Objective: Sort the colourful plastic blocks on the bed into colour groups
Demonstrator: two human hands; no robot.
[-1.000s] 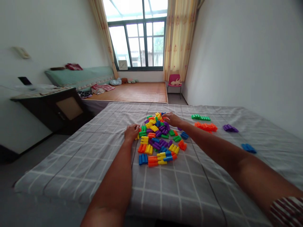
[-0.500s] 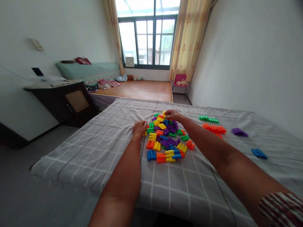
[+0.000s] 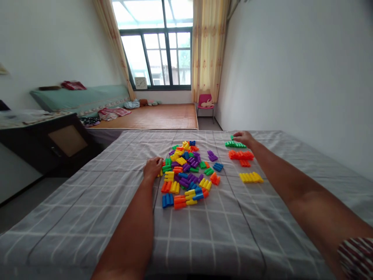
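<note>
A mixed pile of ridged plastic building blocks [image 3: 181, 161] in yellow, purple, green, orange and blue lies on the grey checked cloth. My left hand [image 3: 152, 168] rests at the pile's left edge, its fingers curled beside green and orange pieces. A yellow piece [image 3: 160, 173] shows under those fingers; whether they grip it is hidden. Off to the right, my right hand [image 3: 244, 138] pinches a small green block [image 3: 232, 137] just above a row of green blocks [image 3: 235, 145]. Nearer to me are orange blocks [image 3: 240, 155] and a yellow row [image 3: 251, 177].
The checked cloth [image 3: 116, 217] covers the wide surface in front of me. A purple block [image 3: 212, 156] and a blue block [image 3: 218, 167] lie between pile and rows. Beyond stand a mat-covered bed [image 3: 166, 116], a pink chair [image 3: 205, 102] and a dark cabinet [image 3: 67, 136].
My right hand has moved from the top of the pile to the green row, carrying a green block. My left hand stays by the pile. The view has turned right.
</note>
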